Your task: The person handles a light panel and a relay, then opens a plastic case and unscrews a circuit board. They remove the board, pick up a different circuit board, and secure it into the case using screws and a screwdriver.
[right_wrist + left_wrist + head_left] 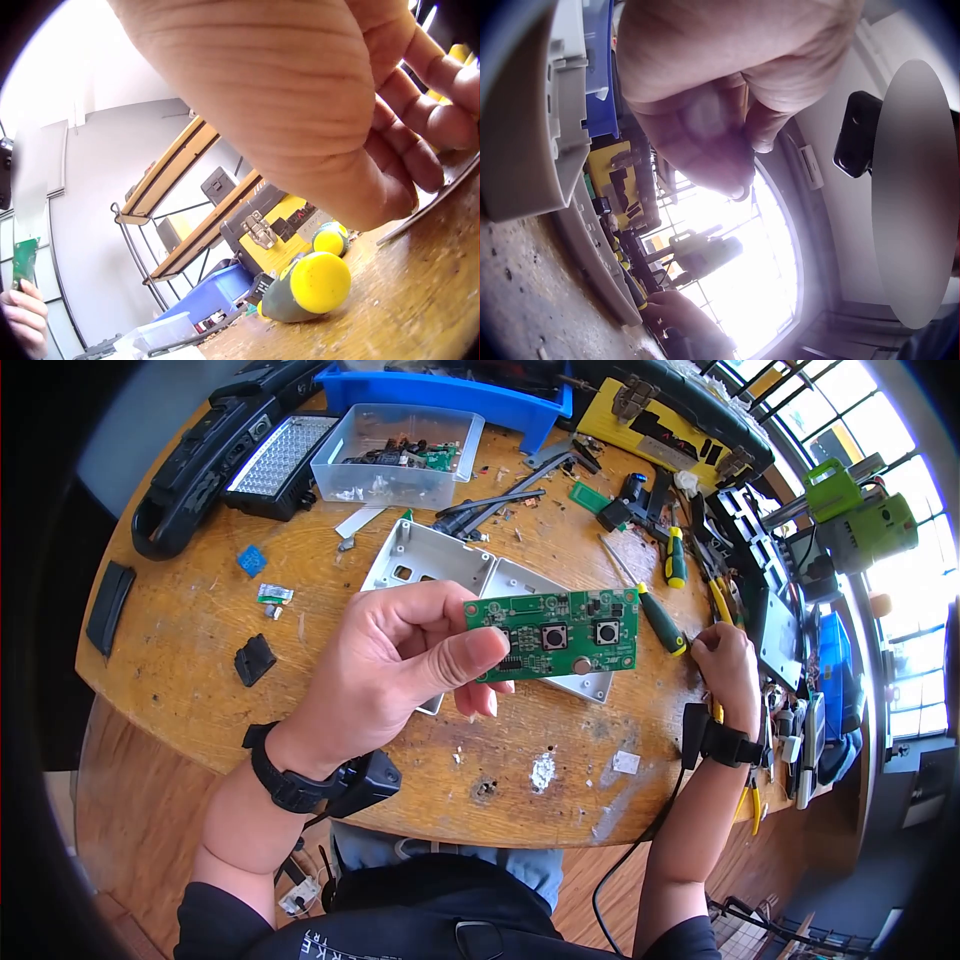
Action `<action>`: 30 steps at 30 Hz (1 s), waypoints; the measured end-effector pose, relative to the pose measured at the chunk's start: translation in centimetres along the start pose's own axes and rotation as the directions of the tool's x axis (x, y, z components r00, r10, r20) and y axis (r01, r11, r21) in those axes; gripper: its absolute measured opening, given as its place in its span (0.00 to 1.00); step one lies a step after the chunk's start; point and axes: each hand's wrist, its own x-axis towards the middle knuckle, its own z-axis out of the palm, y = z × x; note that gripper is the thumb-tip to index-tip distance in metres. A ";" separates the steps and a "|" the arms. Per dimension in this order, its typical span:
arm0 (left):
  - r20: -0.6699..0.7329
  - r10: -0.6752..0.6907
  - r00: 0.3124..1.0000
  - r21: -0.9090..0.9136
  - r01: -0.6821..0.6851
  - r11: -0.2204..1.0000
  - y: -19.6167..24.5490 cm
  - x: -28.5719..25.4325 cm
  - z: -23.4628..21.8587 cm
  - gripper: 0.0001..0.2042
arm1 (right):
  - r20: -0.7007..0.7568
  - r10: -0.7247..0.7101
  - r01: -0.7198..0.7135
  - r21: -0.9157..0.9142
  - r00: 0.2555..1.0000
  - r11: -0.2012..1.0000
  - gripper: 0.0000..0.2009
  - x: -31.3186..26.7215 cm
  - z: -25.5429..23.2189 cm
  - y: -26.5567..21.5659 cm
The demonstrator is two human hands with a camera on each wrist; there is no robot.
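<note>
My left hand (385, 660) pinches a green circuit board (590, 632) by its left end, thumb on the front face. The board has two black push buttons and a small round metal part facing up, and it is held above the table. In the left wrist view my left hand (720, 97) covers most of the board. My right hand (728, 668) is low at the table's right side, beside the handle of a green-and-yellow screwdriver (660, 618). In the right wrist view the right hand's fingers (420, 161) bend loosely over a thin grey edge (439, 199).
Two light grey casing halves (430, 550) lie behind the board. At the back stand a clear plastic bin (395, 485) of parts, a blue tray (440, 395) and a yellow-black toolbox (650, 430). Several tools and a green drill-like machine (850, 510) line the right side.
</note>
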 end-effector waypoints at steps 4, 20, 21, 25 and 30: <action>0.007 0.012 1.000 -0.004 -0.012 1.000 -0.1 0.0 -0.1 0.11 | -0.173 -0.051 0.076 0.145 0.984 0.987 0.08 0.4 0.1 0.3; 0.007 -0.002 1.000 0.005 0.002 1.000 0.2 -0.1 0.2 0.11 | 0.062 -0.041 0.036 0.092 0.997 0.995 0.09 -0.4 -0.5 -0.5; 0.010 0.006 1.000 0.000 -0.006 1.000 0.1 -0.1 0.1 0.11 | 0.048 -0.062 0.060 0.048 0.997 0.997 0.08 -0.4 -0.3 -0.5; 0.008 0.012 1.000 -0.002 -0.012 1.000 0.0 -0.1 0.1 0.11 | 0.031 -0.079 0.082 -0.088 0.996 0.993 0.06 -0.7 -0.2 -1.3; 0.003 0.004 1.000 0.011 -0.004 1.000 0.1 -0.1 0.1 0.11 | 0.040 -0.064 0.070 -0.157 0.997 0.985 0.06 -0.7 -0.3 -1.5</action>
